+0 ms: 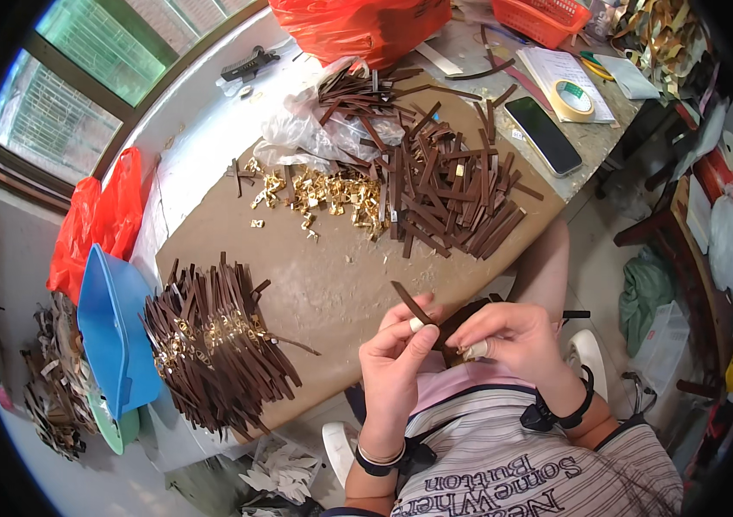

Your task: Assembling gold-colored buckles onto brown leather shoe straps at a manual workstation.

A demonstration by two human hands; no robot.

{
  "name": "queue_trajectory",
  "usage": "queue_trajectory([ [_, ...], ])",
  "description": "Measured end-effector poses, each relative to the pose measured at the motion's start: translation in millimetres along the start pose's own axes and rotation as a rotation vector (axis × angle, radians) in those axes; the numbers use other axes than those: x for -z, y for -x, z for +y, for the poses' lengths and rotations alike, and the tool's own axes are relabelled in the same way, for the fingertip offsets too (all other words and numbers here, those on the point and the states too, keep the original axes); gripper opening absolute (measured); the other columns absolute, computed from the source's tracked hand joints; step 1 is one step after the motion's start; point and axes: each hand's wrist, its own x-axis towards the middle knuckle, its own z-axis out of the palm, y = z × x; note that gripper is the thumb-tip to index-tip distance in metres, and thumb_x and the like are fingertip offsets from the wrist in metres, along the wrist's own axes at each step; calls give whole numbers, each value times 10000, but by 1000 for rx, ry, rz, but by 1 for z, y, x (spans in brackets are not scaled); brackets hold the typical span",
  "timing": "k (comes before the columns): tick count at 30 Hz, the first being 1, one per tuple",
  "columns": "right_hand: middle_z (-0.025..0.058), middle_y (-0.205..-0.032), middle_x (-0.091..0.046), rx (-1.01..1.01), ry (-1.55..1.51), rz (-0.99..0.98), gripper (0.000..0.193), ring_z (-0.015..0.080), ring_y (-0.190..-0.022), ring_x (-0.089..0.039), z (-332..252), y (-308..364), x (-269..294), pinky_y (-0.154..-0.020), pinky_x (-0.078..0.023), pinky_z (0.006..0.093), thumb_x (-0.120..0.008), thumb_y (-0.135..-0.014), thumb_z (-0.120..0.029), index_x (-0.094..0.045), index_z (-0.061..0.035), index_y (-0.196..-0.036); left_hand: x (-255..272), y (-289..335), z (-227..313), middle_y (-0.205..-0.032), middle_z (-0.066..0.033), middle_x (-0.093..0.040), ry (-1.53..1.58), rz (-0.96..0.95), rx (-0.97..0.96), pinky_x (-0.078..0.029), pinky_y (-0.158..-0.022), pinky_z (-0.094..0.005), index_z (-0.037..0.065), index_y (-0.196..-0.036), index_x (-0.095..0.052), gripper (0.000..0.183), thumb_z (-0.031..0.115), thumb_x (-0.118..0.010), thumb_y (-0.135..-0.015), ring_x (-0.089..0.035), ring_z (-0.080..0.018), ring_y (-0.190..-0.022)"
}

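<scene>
My left hand [390,360] is closed around a dark brown flat strip [409,300], whose upper end sticks out past the fingers. Close beside it, my right hand [513,338] is pinched, with a bit of a small gold metal piece [463,353] showing under its fingertips. Whether that piece touches the strip is hidden by the fingers. Both hands are over my lap, at the table's near edge, and each has a pale cover on a finger. Beyond them on brown board [332,276] lie a heap of loose brown strips [444,185] and a pile of gold fittings [332,191].
At left stands a stacked bundle of strips with gold fittings [220,345], beside a blue plastic bin [112,332]. Red bags [362,30], clear plastic [297,129], a phone [544,135] and a tape roll [573,99] lie along the far side. A wooden chair [685,250] stands right.
</scene>
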Motion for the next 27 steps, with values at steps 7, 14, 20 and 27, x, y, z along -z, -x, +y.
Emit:
queue_trajectory([
  [7,80,-849,-663,422,540,110,277,183,-765,-634,-4,3,-15,-653,-504,269,-554,-673,176,-684,-21,-819,5,9,-8,-919,-135,-667,115,-55,92,-513,-797,-298,-56,-957,-632,114,-32,-610,-848,-645,-201,-873],
  [14,85,-856,-642,385,437,167,263,172,-761,-620,0,7,-11,-657,-491,253,-574,-686,171,-681,-22,-829,0,15,-8,-965,-164,-664,142,-48,46,-527,-802,-318,-52,-979,-601,121,-31,-590,-860,-651,-220,-895],
  [20,88,-858,-634,355,348,163,209,153,-766,-614,-1,7,-8,-654,-483,244,-602,-714,151,-670,-10,-829,-3,18,-10,-966,-171,-661,191,-42,33,-528,-813,-322,-51,-992,-591,132,-32,-584,-861,-653,-227,-896],
  [27,87,-856,-627,372,374,154,202,140,-737,-607,1,7,-2,-640,-480,235,-586,-729,158,-654,8,-846,-6,19,-9,-968,-180,-660,146,-50,12,-538,-809,-338,-54,-975,-574,119,-29,-588,-859,-651,-239,-908],
])
